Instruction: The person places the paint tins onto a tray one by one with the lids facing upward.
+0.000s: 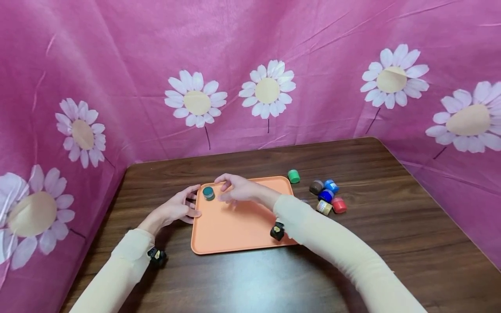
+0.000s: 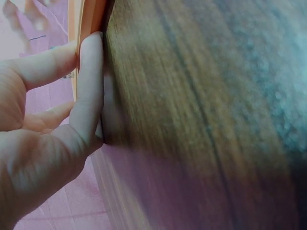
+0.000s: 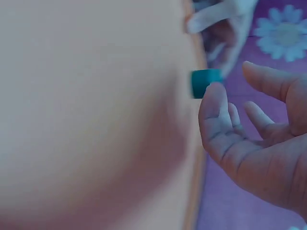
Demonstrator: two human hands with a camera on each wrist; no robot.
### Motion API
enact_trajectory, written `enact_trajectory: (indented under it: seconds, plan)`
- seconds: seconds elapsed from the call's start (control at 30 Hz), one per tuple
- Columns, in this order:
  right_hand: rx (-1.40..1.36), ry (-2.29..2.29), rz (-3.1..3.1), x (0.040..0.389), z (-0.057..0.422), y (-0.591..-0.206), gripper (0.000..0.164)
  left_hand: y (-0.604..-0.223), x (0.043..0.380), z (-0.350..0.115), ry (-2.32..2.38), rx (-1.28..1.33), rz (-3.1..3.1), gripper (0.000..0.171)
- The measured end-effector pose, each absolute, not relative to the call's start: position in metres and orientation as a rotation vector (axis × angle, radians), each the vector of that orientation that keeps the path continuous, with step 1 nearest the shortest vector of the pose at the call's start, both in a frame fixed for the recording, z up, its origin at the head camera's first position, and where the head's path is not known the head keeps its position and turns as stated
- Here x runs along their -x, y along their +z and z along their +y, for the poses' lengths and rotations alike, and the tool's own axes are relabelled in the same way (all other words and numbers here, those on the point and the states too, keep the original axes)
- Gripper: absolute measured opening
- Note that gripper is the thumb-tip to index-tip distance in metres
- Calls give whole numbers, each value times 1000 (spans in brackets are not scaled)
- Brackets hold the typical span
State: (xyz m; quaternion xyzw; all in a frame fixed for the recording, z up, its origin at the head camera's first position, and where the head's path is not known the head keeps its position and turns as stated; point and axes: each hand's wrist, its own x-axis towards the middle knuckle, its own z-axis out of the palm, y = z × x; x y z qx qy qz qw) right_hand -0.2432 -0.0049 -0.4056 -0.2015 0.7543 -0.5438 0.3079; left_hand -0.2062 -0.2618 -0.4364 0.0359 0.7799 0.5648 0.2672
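A right hand [image 1: 240, 190], fingers loosely spread and holding nothing, hovers above an orange tray [image 1: 235, 230]. At its nine o'clock, a teal-topped jar [image 1: 208, 194] stands in the tray's ten o'clock corner. A left hand [image 1: 176, 208] grips the rim at nine; a tug there, or brushing right fingertips, could topple the jar. Clustered jars [image 1: 326, 195] lie off-tray toward three.

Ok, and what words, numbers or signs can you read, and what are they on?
None that I can read.
Gold jar: marks on its side, too small to read.
Light blue jar: pale marks, too small to read.
Teal jar on the orange tray: no writing I can make out.
Flowery cloth: just flowers, no words.
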Motion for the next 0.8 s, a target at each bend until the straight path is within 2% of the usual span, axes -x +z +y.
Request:
enact_trajectory:
  seconds: [0.2,0.43,0.63,0.8]
  plan:
    - [691,-1405,2022,230,51,-375,55,-438,205,-264,1532,-97,2111,99]
    - [632,-1493,2055,215,126,-358,48,-438,205,-262,1535,-101,2098,99]
    - [458,-1571,2033,202,177,-371,52,-438,207,-262,1533,-100,2094,99]
    - [363,-1437,2126,191,207,-389,60,-437,208,-262,1535,-105,2092,99]
